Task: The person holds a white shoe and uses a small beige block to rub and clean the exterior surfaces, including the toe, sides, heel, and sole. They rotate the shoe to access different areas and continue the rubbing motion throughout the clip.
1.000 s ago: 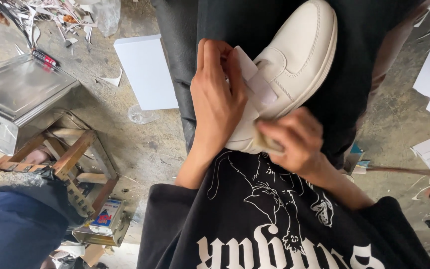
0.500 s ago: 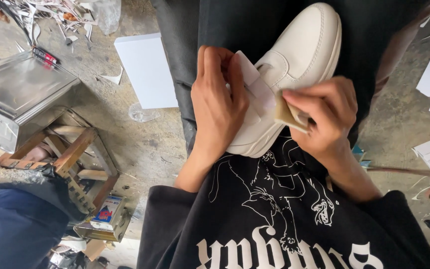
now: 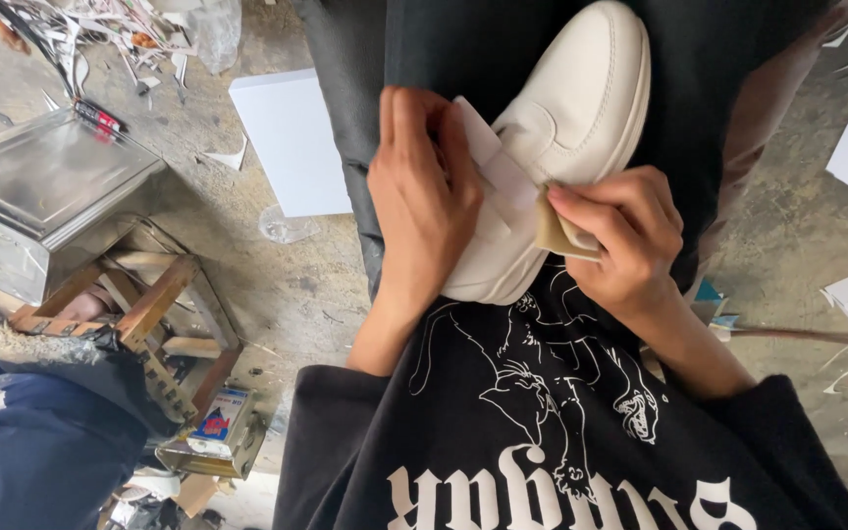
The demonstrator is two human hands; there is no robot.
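The shoe point(image 3: 581, 118) lies on the lap between both grips; the board point(image 3: 291, 137) lies on the floor left of the left grip point(image 3: 424, 196).

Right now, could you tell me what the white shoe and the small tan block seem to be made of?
White shoe: probably smooth leather or a synthetic look-alike, matte, with stitched seams. Tan block, pinched in the right hand: possibly crepe rubber or foam; dull and soft-edged.

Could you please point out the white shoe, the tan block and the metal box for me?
Shoe point(image 3: 586, 93): head view, on the toe's upper.
Tan block point(image 3: 552, 231): head view, on its exposed face beside the right fingers.
Metal box point(image 3: 36, 182): head view, on its flat lid.
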